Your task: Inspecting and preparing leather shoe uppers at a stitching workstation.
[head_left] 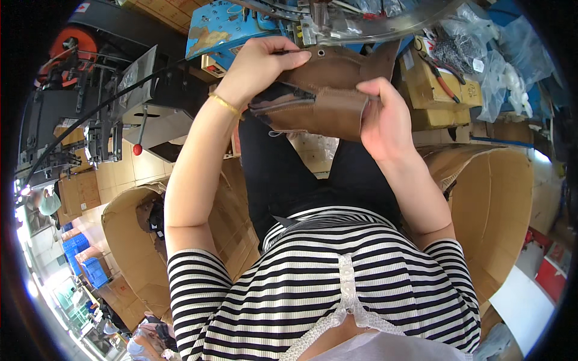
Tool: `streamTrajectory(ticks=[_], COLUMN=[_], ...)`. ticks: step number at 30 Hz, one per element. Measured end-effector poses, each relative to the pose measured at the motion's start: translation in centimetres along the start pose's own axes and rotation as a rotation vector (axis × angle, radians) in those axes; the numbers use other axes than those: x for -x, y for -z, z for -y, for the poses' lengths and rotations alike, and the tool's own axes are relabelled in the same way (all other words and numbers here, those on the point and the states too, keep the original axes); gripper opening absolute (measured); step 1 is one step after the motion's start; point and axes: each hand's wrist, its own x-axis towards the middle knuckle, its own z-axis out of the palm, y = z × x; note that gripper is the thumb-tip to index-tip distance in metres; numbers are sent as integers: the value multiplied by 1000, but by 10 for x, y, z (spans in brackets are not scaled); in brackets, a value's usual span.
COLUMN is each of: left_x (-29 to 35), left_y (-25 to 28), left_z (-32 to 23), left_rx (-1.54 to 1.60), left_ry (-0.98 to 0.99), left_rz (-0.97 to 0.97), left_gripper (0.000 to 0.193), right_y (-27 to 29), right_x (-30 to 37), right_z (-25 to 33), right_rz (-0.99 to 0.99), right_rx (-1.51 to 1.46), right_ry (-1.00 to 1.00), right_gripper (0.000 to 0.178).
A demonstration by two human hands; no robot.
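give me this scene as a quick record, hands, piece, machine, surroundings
left hand: pinches brown stitched piece near a metal eyelet
right hand: holds its right end, fingers partly hidden
piece detail: dark zipper
machine: blue body, beyond the hands
right side: pliers on cardboard box
beside legs: open cartons

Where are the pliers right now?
In the head view, the pliers lie at upper right on a cardboard box, above and right of the right hand.

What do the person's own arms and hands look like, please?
The short sleeves are striped black and white, leaving the forearms bare. The left hand and right hand wear no gloves; a thin gold-coloured bangle circles the left wrist.
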Motion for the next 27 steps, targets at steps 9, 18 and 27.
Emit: streamTrajectory(ticks=[9, 18, 27], left_x=[24, -16, -15], left_y=[-10, -8, -9], left_z=[-15, -8, -7], left_rx=[-262, -261, -292], left_ry=[-149, -136, -58], left_rz=[70, -172, -196], left_gripper=[17, 9, 16], right_y=[-16, -18, -23], right_x=[34, -14, -9], right_z=[-18, -6, -7], right_rz=[123, 111, 81], right_rx=[25, -36, -43], right_ry=[78, 13, 1], right_gripper=[29, 9, 4])
